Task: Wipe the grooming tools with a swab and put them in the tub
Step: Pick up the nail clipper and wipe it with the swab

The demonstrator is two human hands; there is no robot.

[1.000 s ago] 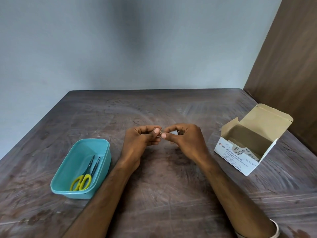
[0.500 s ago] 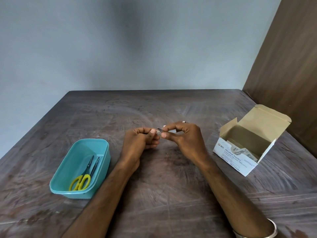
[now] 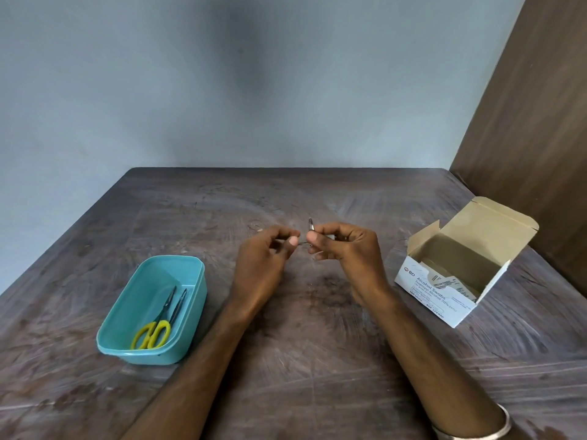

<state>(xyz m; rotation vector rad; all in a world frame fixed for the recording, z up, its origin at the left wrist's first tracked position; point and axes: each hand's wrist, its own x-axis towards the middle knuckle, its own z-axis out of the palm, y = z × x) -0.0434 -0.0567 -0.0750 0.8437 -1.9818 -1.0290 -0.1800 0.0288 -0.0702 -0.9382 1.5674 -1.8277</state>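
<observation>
Landmark: the teal tub (image 3: 127, 315), which stands on the table (image 3: 317, 360).

Completed: a pair of yellow-handled scissors (image 3: 157, 328) lies inside the tub, handles toward the near wall, blades toward the far wall. It appears to be the only tool stowed so far.

In progress: a small metal grooming tool (image 3: 310, 224) is held above the table, to the right of the tub and beyond its far end. The tool is too small and too covered by fingers to identify with certainty. The left hand (image 3: 265, 262) has its fingers curled and pinches one thin end of the tool. The right hand (image 3: 344, 249) has its fingers curled around the other part, with a metal tip projecting upward from the grip. A small pale item shows at the right fingers; it may be the swab, but this cannot be confirmed.

Supply: an open box of alcohol swabs (image 3: 451, 281) stands well to the right of the tub, past both hands, with packets visible inside.

Remaining, as judged: finish wiping the held tool and place it in the tub beside the scissors. No other loose tools are visible on the table.
</observation>
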